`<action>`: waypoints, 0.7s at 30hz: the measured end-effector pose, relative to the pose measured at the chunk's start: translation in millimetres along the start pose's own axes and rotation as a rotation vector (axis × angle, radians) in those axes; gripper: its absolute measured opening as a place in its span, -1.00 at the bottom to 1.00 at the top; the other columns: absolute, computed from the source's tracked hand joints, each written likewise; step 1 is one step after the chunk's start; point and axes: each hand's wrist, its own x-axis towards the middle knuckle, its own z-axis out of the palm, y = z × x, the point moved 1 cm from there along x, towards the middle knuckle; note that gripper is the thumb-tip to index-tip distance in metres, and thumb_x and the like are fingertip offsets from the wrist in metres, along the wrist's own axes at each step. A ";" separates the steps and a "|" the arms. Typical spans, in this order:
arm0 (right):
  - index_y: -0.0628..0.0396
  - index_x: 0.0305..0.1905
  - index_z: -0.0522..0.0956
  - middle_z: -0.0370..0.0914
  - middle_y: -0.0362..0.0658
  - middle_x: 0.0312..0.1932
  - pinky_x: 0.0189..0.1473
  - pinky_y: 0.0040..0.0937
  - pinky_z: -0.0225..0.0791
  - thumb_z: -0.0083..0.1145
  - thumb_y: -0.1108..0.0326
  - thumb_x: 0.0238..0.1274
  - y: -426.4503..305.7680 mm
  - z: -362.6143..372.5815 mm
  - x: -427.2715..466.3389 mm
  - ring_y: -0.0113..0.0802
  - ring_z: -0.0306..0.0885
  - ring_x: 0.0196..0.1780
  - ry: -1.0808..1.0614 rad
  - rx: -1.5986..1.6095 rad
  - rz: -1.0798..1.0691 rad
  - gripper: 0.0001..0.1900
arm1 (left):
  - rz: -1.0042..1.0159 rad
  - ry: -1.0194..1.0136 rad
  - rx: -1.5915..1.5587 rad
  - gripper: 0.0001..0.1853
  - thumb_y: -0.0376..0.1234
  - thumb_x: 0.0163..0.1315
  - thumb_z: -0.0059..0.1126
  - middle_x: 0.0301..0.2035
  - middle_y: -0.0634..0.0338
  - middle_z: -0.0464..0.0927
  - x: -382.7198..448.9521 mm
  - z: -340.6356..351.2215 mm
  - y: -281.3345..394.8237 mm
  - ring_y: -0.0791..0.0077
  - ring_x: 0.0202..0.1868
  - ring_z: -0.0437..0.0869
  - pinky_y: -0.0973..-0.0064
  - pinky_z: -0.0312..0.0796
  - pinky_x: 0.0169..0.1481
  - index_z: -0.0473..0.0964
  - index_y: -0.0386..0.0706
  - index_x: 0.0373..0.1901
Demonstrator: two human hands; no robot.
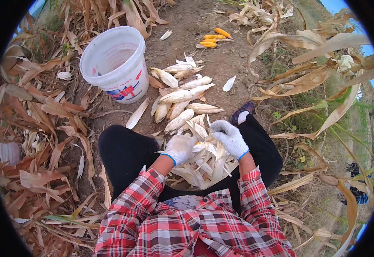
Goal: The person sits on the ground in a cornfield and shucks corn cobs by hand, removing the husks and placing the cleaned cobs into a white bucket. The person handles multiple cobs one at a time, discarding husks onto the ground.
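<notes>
Both my hands wear white knit gloves with blue cuffs and meet over my lap. My left hand (180, 147) is closed around an ear of corn (199, 143), whose yellow tip shows between the hands. On its other side my right hand (230, 138) has curled fingers at the dry husk leaves; how firmly it grips them cannot be told. Loose pale husks (203, 173) lie heaped between my legs. Just beyond the hands, unhusked ears of corn (177, 96) form a pile on the soil. Farther off lie several husked yellow ears (214, 37).
A white plastic bucket (122, 64) with printing stands at the left of the pile, with no corn visible inside. Dry corn stalks and leaves (55, 112) crowd the left side; more dry leaves (299, 77) arch in from the right. My shoe (243, 112) rests beside the pile.
</notes>
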 end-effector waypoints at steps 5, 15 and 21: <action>0.00 0.20 0.49 0.54 -0.02 0.14 0.29 0.00 0.23 0.33 0.02 0.07 -60.7 28.1 -0.9 -0.08 0.40 0.31 0.137 -0.941 -0.368 -0.41 | -0.028 0.216 0.155 -0.72 -0.16 0.33 0.03 -0.11 0.02 0.61 22.2 46.0 -24.5 0.18 0.00 0.66 0.15 0.32 0.23 0.55 -0.06 -0.06; 0.08 0.19 0.47 0.60 0.16 0.01 0.15 -0.06 0.41 0.28 0.08 0.07 -4.9 39.6 4.6 0.10 0.57 0.10 -0.243 -0.536 -0.087 -0.42 | 0.119 0.503 0.311 -0.74 -0.29 0.27 0.00 -0.14 0.20 0.66 -11.7 1.1 -6.5 0.30 0.06 0.63 0.07 0.22 0.37 0.54 0.01 -0.03; 0.07 -0.01 0.52 0.64 0.06 -0.26 -0.06 -0.01 0.48 0.13 0.31 0.16 3.2 59.1 -5.6 0.02 0.65 -0.11 -0.124 -0.916 -0.160 -0.71 | -0.027 0.042 -0.159 -0.50 -0.06 0.29 0.13 -0.06 -0.04 0.61 -22.9 -24.0 1.0 0.02 0.12 0.60 0.20 0.39 0.25 0.46 -0.18 0.13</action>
